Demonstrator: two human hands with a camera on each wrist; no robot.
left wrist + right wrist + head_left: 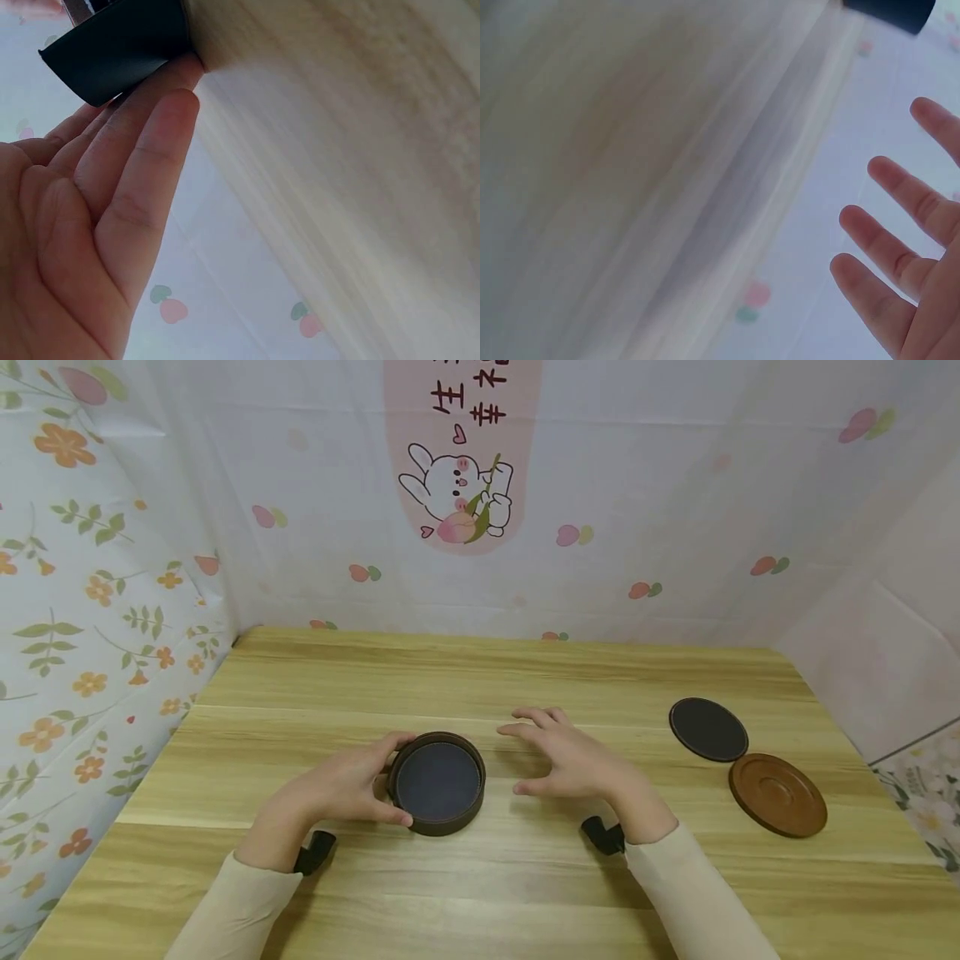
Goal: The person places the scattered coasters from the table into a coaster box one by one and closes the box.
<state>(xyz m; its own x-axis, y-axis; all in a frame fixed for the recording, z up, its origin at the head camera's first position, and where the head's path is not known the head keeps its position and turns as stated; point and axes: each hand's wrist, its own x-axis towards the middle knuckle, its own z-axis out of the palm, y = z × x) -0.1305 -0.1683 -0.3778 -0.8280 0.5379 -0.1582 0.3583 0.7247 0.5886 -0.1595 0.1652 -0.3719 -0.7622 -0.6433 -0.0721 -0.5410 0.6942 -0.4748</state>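
A round, dark coaster holder (480, 793) sits on the table left of the middle, with a black stitched disc (438, 781) lying inside its rim. My left hand (352, 785) grips the holder from the left, thumb at the near side and fingers round the far side. In the left wrist view, fingers (127, 150) lie against the holder's dark wall (127, 52). To the right of the holder, my right hand (566, 760) hovers apart from it, fingers spread and holding nothing. The right wrist view shows those spread fingers (881, 232) beside the holder's dark edge (896, 11).
A flat black coaster (708, 728) lies at the right on the wooden table (480, 893). Right beside it is a brown wooden round coaster (802, 797) with a ringed centre. A patterned white cloth (645, 468) hangs behind the table, and another flowered cloth (90, 610) hangs at the left.
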